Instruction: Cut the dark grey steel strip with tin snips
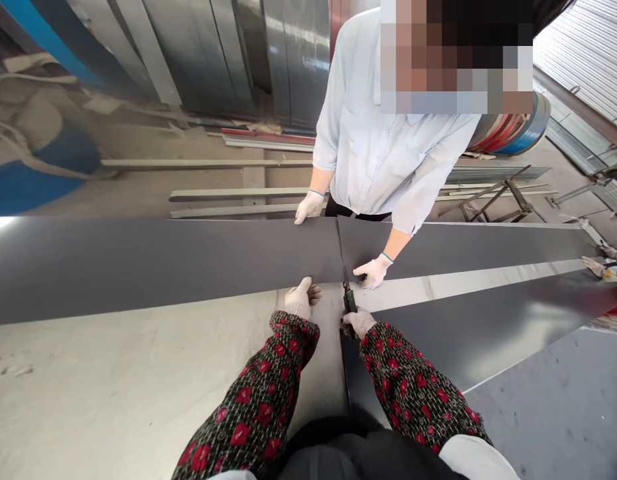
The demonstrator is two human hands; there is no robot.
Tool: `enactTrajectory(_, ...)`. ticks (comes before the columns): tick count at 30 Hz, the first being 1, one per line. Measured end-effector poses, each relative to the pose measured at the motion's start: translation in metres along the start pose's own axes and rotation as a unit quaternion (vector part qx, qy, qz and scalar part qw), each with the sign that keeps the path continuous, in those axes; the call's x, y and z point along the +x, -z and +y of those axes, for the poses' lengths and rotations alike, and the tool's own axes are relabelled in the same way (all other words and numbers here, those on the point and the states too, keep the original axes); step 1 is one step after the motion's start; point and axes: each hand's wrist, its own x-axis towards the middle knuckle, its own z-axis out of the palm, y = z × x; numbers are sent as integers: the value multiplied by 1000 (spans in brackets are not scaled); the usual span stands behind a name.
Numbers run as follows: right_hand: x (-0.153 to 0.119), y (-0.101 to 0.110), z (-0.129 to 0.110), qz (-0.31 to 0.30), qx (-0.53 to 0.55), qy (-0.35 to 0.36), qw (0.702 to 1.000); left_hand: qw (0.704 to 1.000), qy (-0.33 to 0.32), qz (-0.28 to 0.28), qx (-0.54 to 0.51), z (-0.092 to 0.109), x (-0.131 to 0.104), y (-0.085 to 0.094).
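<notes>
A long dark grey metal sheet (138, 267) lies across the work surface, with a cut line running through it near the middle. My left hand (301, 298), in a white glove, presses on the sheet's near edge left of the cut. My right hand (357, 323), also gloved, is closed on the handles of metal shears (348, 298), whose blades sit in the cut. A person in a light blue shirt (383, 140) stands across from me; one of their gloved hands (309, 207) rests on the far edge, the other hand (372, 271) presses the sheet just right of the shears.
A second dark sheet (488, 327) lies at the right front over a pale work surface (88, 387). Behind the person are metal strips on the floor (208, 163), upright steel coils (268, 53), a blue coil (33, 167) at left, and a metal trestle (493, 200).
</notes>
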Motion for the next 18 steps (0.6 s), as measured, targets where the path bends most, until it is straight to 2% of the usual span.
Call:
enactTrajectory(6,-8,16,-6,-104,41,-35,993,1000,23,1,0,-1,6,2)
enactTrajectory(11,-10,13,-6,-82,39,-18,996,999,35,-26,-1,-5,7,1)
enactTrajectory(14,-8,12,-5,-78,43,-9,996,998,52,-44,15,-11,6,-9)
enactTrajectory(18,-4,15,-2,-86,47,-18,995,997,54,-26,40,-15,4,-26)
